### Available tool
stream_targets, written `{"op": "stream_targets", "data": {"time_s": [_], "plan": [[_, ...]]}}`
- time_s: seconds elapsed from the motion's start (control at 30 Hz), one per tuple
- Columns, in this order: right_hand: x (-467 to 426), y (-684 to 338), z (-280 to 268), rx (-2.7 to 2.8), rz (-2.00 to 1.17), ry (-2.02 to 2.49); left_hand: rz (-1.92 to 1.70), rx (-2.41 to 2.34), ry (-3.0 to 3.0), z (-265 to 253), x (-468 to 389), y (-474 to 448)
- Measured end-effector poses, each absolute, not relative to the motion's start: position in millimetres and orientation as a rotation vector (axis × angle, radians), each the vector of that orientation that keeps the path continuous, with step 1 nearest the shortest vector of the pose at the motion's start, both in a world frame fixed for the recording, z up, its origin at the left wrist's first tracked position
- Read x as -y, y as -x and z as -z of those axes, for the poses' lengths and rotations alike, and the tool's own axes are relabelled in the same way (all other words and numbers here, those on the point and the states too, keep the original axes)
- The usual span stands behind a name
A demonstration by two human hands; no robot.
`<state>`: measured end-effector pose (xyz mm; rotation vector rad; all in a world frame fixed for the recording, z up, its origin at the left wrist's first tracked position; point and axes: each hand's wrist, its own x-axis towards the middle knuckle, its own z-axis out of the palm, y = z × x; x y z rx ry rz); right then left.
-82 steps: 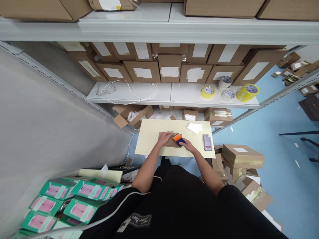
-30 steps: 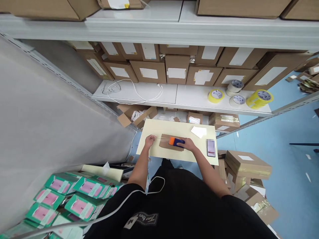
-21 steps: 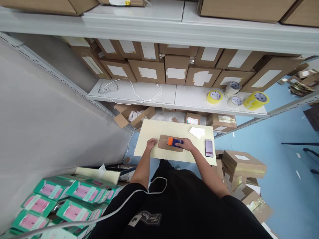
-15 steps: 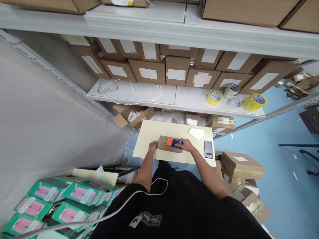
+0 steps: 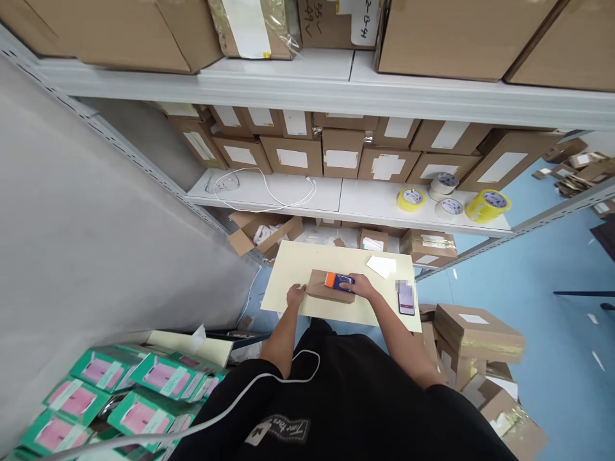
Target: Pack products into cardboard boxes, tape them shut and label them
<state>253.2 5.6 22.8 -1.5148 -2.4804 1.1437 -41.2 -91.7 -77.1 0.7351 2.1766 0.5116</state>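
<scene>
A closed brown cardboard box lies flat on the cream tabletop in front of me. My right hand is closed around an orange-and-dark-blue hand tool, whose exact kind I cannot make out. Its orange end points left and rests on or just above the box's upper face. At the left end of the box is my left hand, fingers slightly apart and holding nothing. Its fingertips are right beside the box edge; whether they touch it is hard to see.
White paper and a phone lie on the tabletop's right side. Tape rolls and a white cable sit on the shelf behind. An open carton stands back left. Stacked cartons are at right, green-and-pink boxes at left.
My left hand has drawn slightly away from the box's left end, its fingers loosening. The right hand and its tool stay over the box. The camera view has tilted up a little.
</scene>
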Motion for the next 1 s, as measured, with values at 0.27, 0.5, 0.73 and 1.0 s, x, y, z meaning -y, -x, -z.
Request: {"op": "stream_targets", "data": {"time_s": [0.27, 0.5, 0.73, 1.0], "plan": [[-3.6, -249.9, -27.3, 2.483, -1.129, 1.539, -0.655, -2.043, -0.942, 63.0, 72.4, 17.9], [3.0, -240.9, -39.6, 2.548, -1.060, 1.617, -0.690, -2.003, -0.935, 63.4, 66.6, 11.0], [11.9, -235.2, -48.5, 2.569, -0.948, 1.726, -0.728, -2.020, -0.882, 69.6, 66.5, 9.4], [4.5, -223.7, -54.1, 2.664, -0.893, 1.838, -0.637, -2.034, -0.999, 77.7, 71.3, 10.9]]}}
